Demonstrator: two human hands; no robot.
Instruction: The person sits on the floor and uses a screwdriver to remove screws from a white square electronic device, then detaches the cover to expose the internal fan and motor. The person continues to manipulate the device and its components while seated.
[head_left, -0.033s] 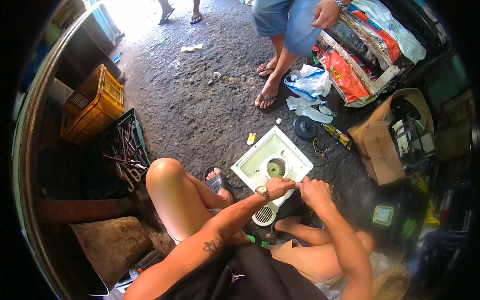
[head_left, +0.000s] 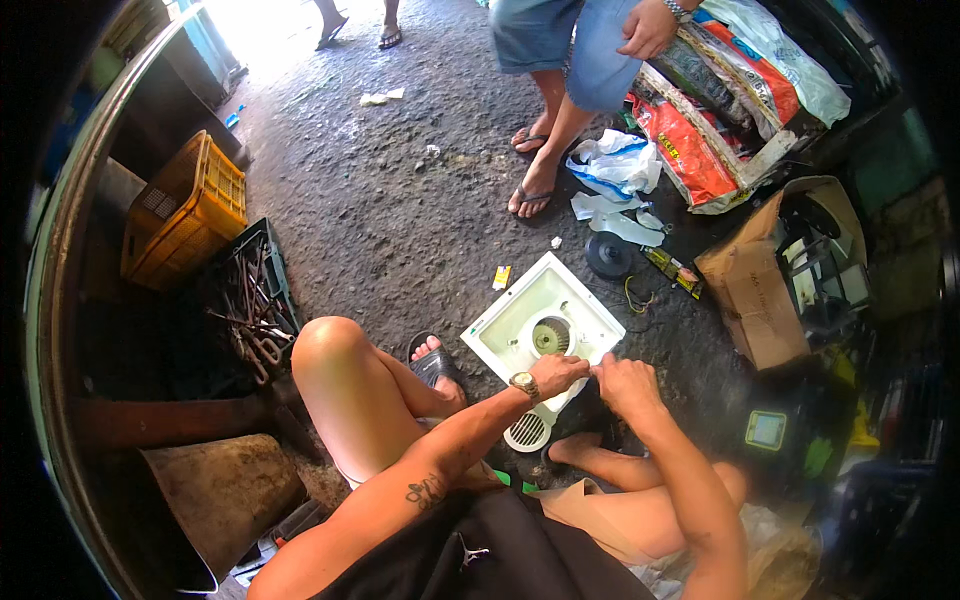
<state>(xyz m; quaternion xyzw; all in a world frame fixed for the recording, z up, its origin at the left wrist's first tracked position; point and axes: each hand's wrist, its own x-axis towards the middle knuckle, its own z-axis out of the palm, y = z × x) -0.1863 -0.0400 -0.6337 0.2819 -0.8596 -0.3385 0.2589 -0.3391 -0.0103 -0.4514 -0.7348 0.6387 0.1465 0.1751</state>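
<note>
Left hand (head_left: pixel 556 376) and right hand (head_left: pixel 628 388) meet at the fingertips by the near edge of the white housing (head_left: pixel 500 328), fingers bent; how tightly they close, and whether they pinch something thin, is too small to tell.

Off to the left stands a yellow crate (head_left: pixel 207 205) of perforated plastic; at right, an open carton (head_left: pixel 752 285) of creased brown cardboard holds dark parts. The housing lies on the floor (head_left: pixel 370 200) just in front of the person: a smooth, shallow, squarish shell with a ribbed, round fan wheel (head_left: pixel 551 336) sunk in it. A slatted round grille (head_left: pixel 527 431) shows below the left wrist, and a flat black disc (head_left: pixel 608 257) lies near the housing's far right edge.

Underfoot, the floor is dark, rough and pitted, with paler patches; the room is cluttered along both sides and glaringly bright at the far left.

Counted: two other people, seen only in part, the nearer in denim shorts (head_left: pixel 535 40); one yellow crate; one carton; one housing; one disc; one fan wheel; one grille
</note>
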